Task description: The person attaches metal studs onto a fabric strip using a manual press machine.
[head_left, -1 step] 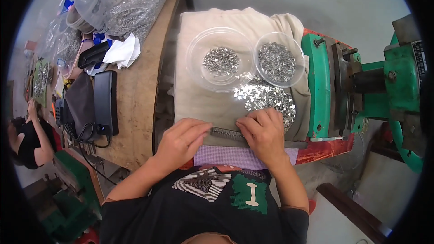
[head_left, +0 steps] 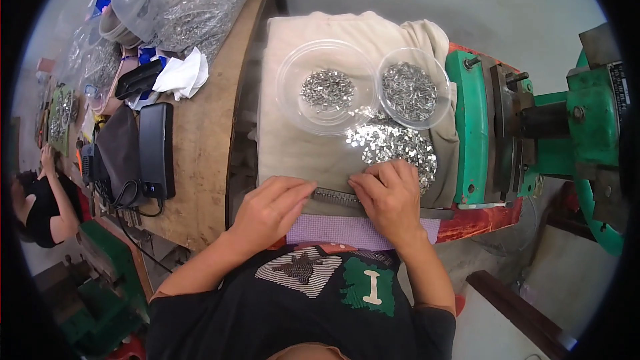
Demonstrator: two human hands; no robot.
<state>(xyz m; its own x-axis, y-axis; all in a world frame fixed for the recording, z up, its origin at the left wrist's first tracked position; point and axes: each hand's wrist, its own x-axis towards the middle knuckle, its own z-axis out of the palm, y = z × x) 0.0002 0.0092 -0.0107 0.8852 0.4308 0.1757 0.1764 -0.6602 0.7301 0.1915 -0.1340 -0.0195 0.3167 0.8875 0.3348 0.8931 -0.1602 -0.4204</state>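
Observation:
A narrow dark strip with a row of small metal parts lies between my hands at the near edge of the cloth. My left hand is closed, thumb and fingers pinched at the strip's left end. Over its right part, my right hand also pinches, fingertips pressed together. Anything between either hand's fingertips is too small or hidden to make out. Just beyond the right hand spreads a loose pile of shiny flat metal pieces. Two clear round plastic tubs stand behind: the left tub holds small metal pieces, the right tub thin metal pins.
Beige cloth covers the work surface, with a purple checked mat nearest me. A green machine press stands close on the right. The wooden table at left bears a black power adapter and plastic bags. Another person works far left.

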